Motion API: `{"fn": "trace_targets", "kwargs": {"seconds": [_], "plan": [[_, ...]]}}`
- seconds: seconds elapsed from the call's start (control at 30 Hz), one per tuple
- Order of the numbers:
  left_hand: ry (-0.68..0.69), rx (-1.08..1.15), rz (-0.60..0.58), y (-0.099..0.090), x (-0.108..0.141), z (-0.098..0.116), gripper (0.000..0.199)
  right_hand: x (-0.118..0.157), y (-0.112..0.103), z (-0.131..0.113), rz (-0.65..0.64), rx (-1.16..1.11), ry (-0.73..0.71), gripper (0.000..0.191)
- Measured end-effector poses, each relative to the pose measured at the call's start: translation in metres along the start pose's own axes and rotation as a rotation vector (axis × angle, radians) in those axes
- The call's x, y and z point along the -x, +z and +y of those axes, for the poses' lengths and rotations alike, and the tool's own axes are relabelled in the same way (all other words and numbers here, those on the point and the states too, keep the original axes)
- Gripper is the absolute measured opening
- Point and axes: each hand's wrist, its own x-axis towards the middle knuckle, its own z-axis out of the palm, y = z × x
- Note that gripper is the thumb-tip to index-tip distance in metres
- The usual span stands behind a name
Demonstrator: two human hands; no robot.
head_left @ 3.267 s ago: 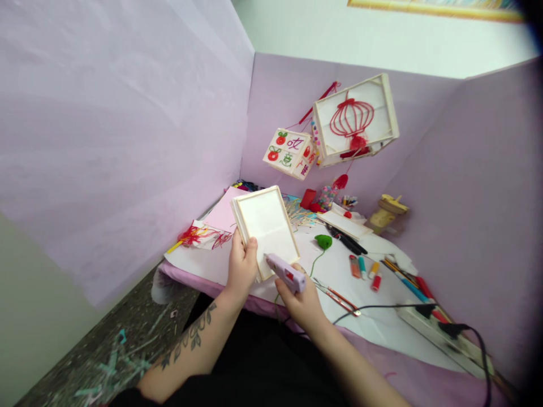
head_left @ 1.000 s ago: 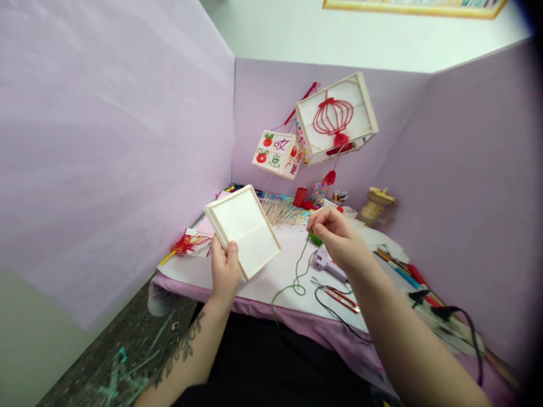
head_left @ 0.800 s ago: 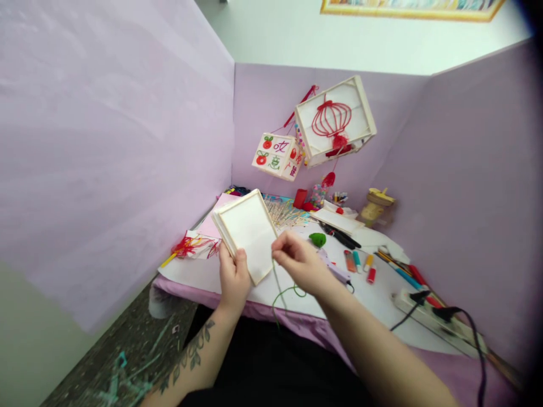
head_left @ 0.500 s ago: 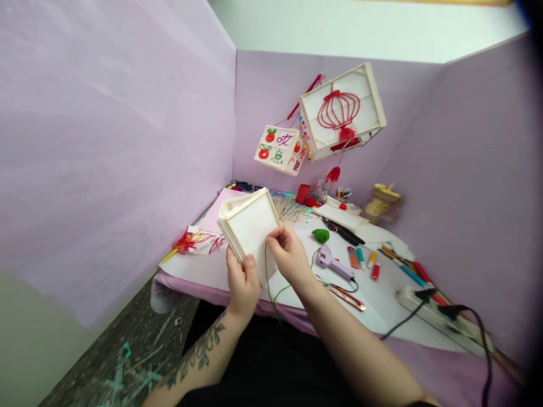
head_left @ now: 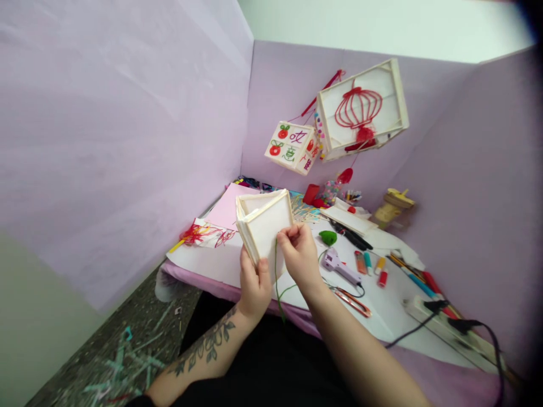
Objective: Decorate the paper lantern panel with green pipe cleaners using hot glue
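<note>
A white box-like frame with pale wooden edges [head_left: 268,223] is held upright and tilted above the table. My left hand [head_left: 255,282] grips its lower left edge, thumb on the front face. My right hand [head_left: 299,251] is closed in a pinch at the right side of the front face, with the end of a green yarn [head_left: 276,277] between thumb and forefinger. The yarn hangs below the frame and loops back toward the right. A green yarn ball [head_left: 328,237] lies on the table to the right of my right hand.
Right of my hands lie a purple glue gun [head_left: 341,268], orange-handled scissors [head_left: 353,302], black pliers [head_left: 352,234], small glue sticks or bottles and a power strip [head_left: 449,328]. Red yarn [head_left: 197,233] lies at the left. Decorated lanterns [head_left: 362,110] hang at the back.
The view has shifted, so everything sits slightly further right. The white frame has turned a little, showing more of its open top. Both hands keep their holds.
</note>
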Motion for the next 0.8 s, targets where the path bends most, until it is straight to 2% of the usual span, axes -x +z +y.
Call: {"fn": "trace_targets", "kwargs": {"seconds": [0.3, 0.53, 0.8], "plan": [[0.069, -0.105, 0.008, 0.0, 0.006, -0.01, 0.053, -0.001, -0.003, 0.001, 0.006, 0.041, -0.004, 0.023], [0.081, -0.093, -0.001, 0.001, 0.007, -0.009, 0.052, -0.003, -0.007, 0.003, 0.018, 0.097, 0.0, 0.024], [0.071, -0.101, 0.026, 0.003, 0.007, -0.012, 0.053, -0.007, -0.008, 0.002, 0.059, -0.02, 0.037, 0.026]]}}
